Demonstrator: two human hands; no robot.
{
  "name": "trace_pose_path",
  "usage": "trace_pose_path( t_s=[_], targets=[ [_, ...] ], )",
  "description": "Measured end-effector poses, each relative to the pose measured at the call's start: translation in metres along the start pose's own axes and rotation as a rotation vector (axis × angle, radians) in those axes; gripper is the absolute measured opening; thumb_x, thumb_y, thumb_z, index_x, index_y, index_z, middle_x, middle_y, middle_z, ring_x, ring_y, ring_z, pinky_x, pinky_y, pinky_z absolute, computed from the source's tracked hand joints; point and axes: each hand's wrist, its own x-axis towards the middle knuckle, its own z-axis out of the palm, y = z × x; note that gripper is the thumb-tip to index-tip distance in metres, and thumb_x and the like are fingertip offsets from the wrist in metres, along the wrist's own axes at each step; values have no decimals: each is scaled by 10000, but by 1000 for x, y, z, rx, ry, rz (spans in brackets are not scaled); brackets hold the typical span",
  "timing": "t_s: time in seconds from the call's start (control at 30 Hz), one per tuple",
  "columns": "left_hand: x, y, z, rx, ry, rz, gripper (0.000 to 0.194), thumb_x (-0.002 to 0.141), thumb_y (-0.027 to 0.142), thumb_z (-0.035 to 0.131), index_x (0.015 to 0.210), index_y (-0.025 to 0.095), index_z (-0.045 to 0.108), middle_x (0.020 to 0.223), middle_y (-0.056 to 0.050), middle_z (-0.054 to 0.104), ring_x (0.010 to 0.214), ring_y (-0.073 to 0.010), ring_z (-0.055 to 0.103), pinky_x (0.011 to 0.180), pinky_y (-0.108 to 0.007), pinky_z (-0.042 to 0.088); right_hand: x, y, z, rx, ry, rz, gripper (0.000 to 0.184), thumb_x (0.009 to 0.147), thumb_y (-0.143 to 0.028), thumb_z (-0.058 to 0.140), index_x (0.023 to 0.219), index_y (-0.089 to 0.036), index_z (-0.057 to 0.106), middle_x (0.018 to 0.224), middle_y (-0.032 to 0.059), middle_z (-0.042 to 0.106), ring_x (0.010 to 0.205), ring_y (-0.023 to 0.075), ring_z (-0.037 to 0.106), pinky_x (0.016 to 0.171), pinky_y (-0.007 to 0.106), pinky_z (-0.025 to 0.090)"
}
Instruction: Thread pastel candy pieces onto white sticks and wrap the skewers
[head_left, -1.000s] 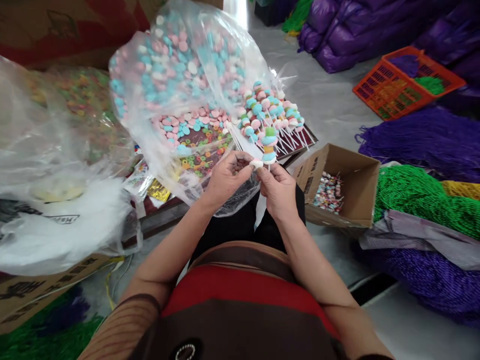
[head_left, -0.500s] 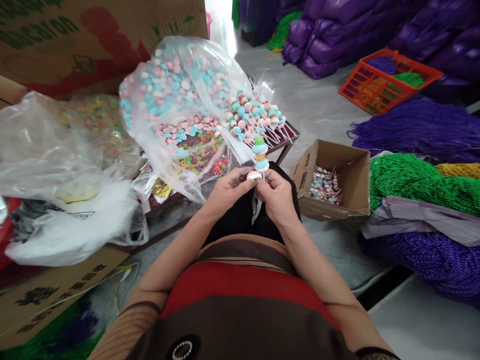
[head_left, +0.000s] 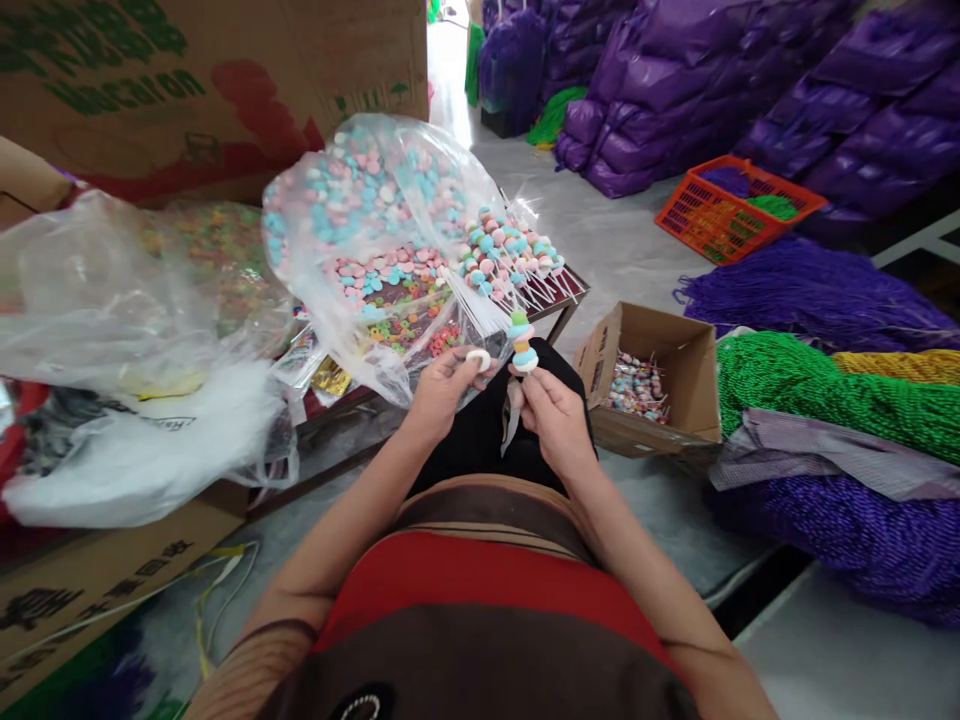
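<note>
Pinched in my left hand (head_left: 444, 388) is a round white marshmallow (head_left: 478, 360), held a little apart from the right hand. My right hand (head_left: 553, 408) is closed on a candy skewer (head_left: 523, 342), held upright with its stacked green, pink, orange and blue-white sweets above my fingers. Ahead of both hands, white sticks (head_left: 480, 306) fan out beside a pile of finished skewers (head_left: 502, 250). A clear plastic bag (head_left: 330, 190) of pink, blue and white marshmallows lies open to the left. Fruit-coloured candy rings (head_left: 409, 318) sit in plastic nearer to me.
An open cardboard box (head_left: 679, 385) with wrapped candies stands on the right. Beyond it are an orange basket (head_left: 712, 215), green cords (head_left: 802, 385) and purple bags (head_left: 660, 90). A large carton (head_left: 247, 60) rises behind the bags on the left.
My left hand has moved left, away from the skewer, with the marshmallow in its fingers. The right hand still holds the skewer upright. The view has shifted slightly.
</note>
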Motion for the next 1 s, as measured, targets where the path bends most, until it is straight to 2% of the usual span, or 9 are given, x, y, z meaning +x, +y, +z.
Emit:
trace_pose_path(
  t_s=[0.1,0.23,0.37,0.57,0.7,0.8,0.87,1.0],
  targets=[
    [4,4,-1,-75,14,19,404,651,486,937,853,209,723,790,-19,793,728,-157,742,632,-261,539,-22,-8,-6,-201,-74,-25,409,955,-567,625,1049,-192,759,544,-57,543,444,90,378,452,244,288],
    [2,8,-3,-163,-27,3,442,636,468,958,930,217,743,816,-22,797,800,-183,762,742,-303,571,-44,-9,-5,-331,-128,-71,379,972,-510,605,1016,-185,795,461,-71,454,431,102,384,476,250,321],
    [-5,8,-4,-244,-76,-36,516,600,487,986,983,215,771,883,-53,827,889,-216,785,813,-328,587,-46,1,-2,-381,-94,-115,381,965,-493,607,1026,-180,815,463,-72,389,422,105,353,448,252,280],
    [-6,10,-6,-292,-17,-30,443,609,440,992,930,223,778,901,-43,830,850,-194,788,816,-320,604,-46,6,-3,-473,-97,-192,379,979,-437,579,1089,-173,826,492,-57,383,466,116,337,455,248,274],
    [-2,8,-7,-261,-21,4,481,587,457,999,941,224,771,891,-32,818,828,-183,778,791,-312,601,-45,-1,-1,-554,-116,-262,333,963,-385,560,976,-169,814,540,-43,417,507,110,347,496,245,295],
    [1,4,-10,-194,-15,105,495,563,490,1004,933,238,793,898,-9,813,793,-146,749,766,-278,591,-43,-6,0,-609,-131,-266,337,951,-377,538,810,-166,759,586,-27,441,544,104,352,524,240,301],
    [2,2,-15,-89,-2,198,451,595,497,987,928,247,812,895,4,810,802,-129,735,782,-258,587,-42,-10,-1,-637,-154,-224,357,949,-395,525,756,-167,723,588,-27,419,546,102,333,517,241,280],
    [2,3,-25,197,-36,316,361,723,472,914,991,243,839,985,-31,834,896,-162,757,867,-287,610,-43,-23,-10,-630,-214,-31,392,953,-460,507,848,-161,738,549,-51,342,504,101,300,486,249,228]
  ],
)
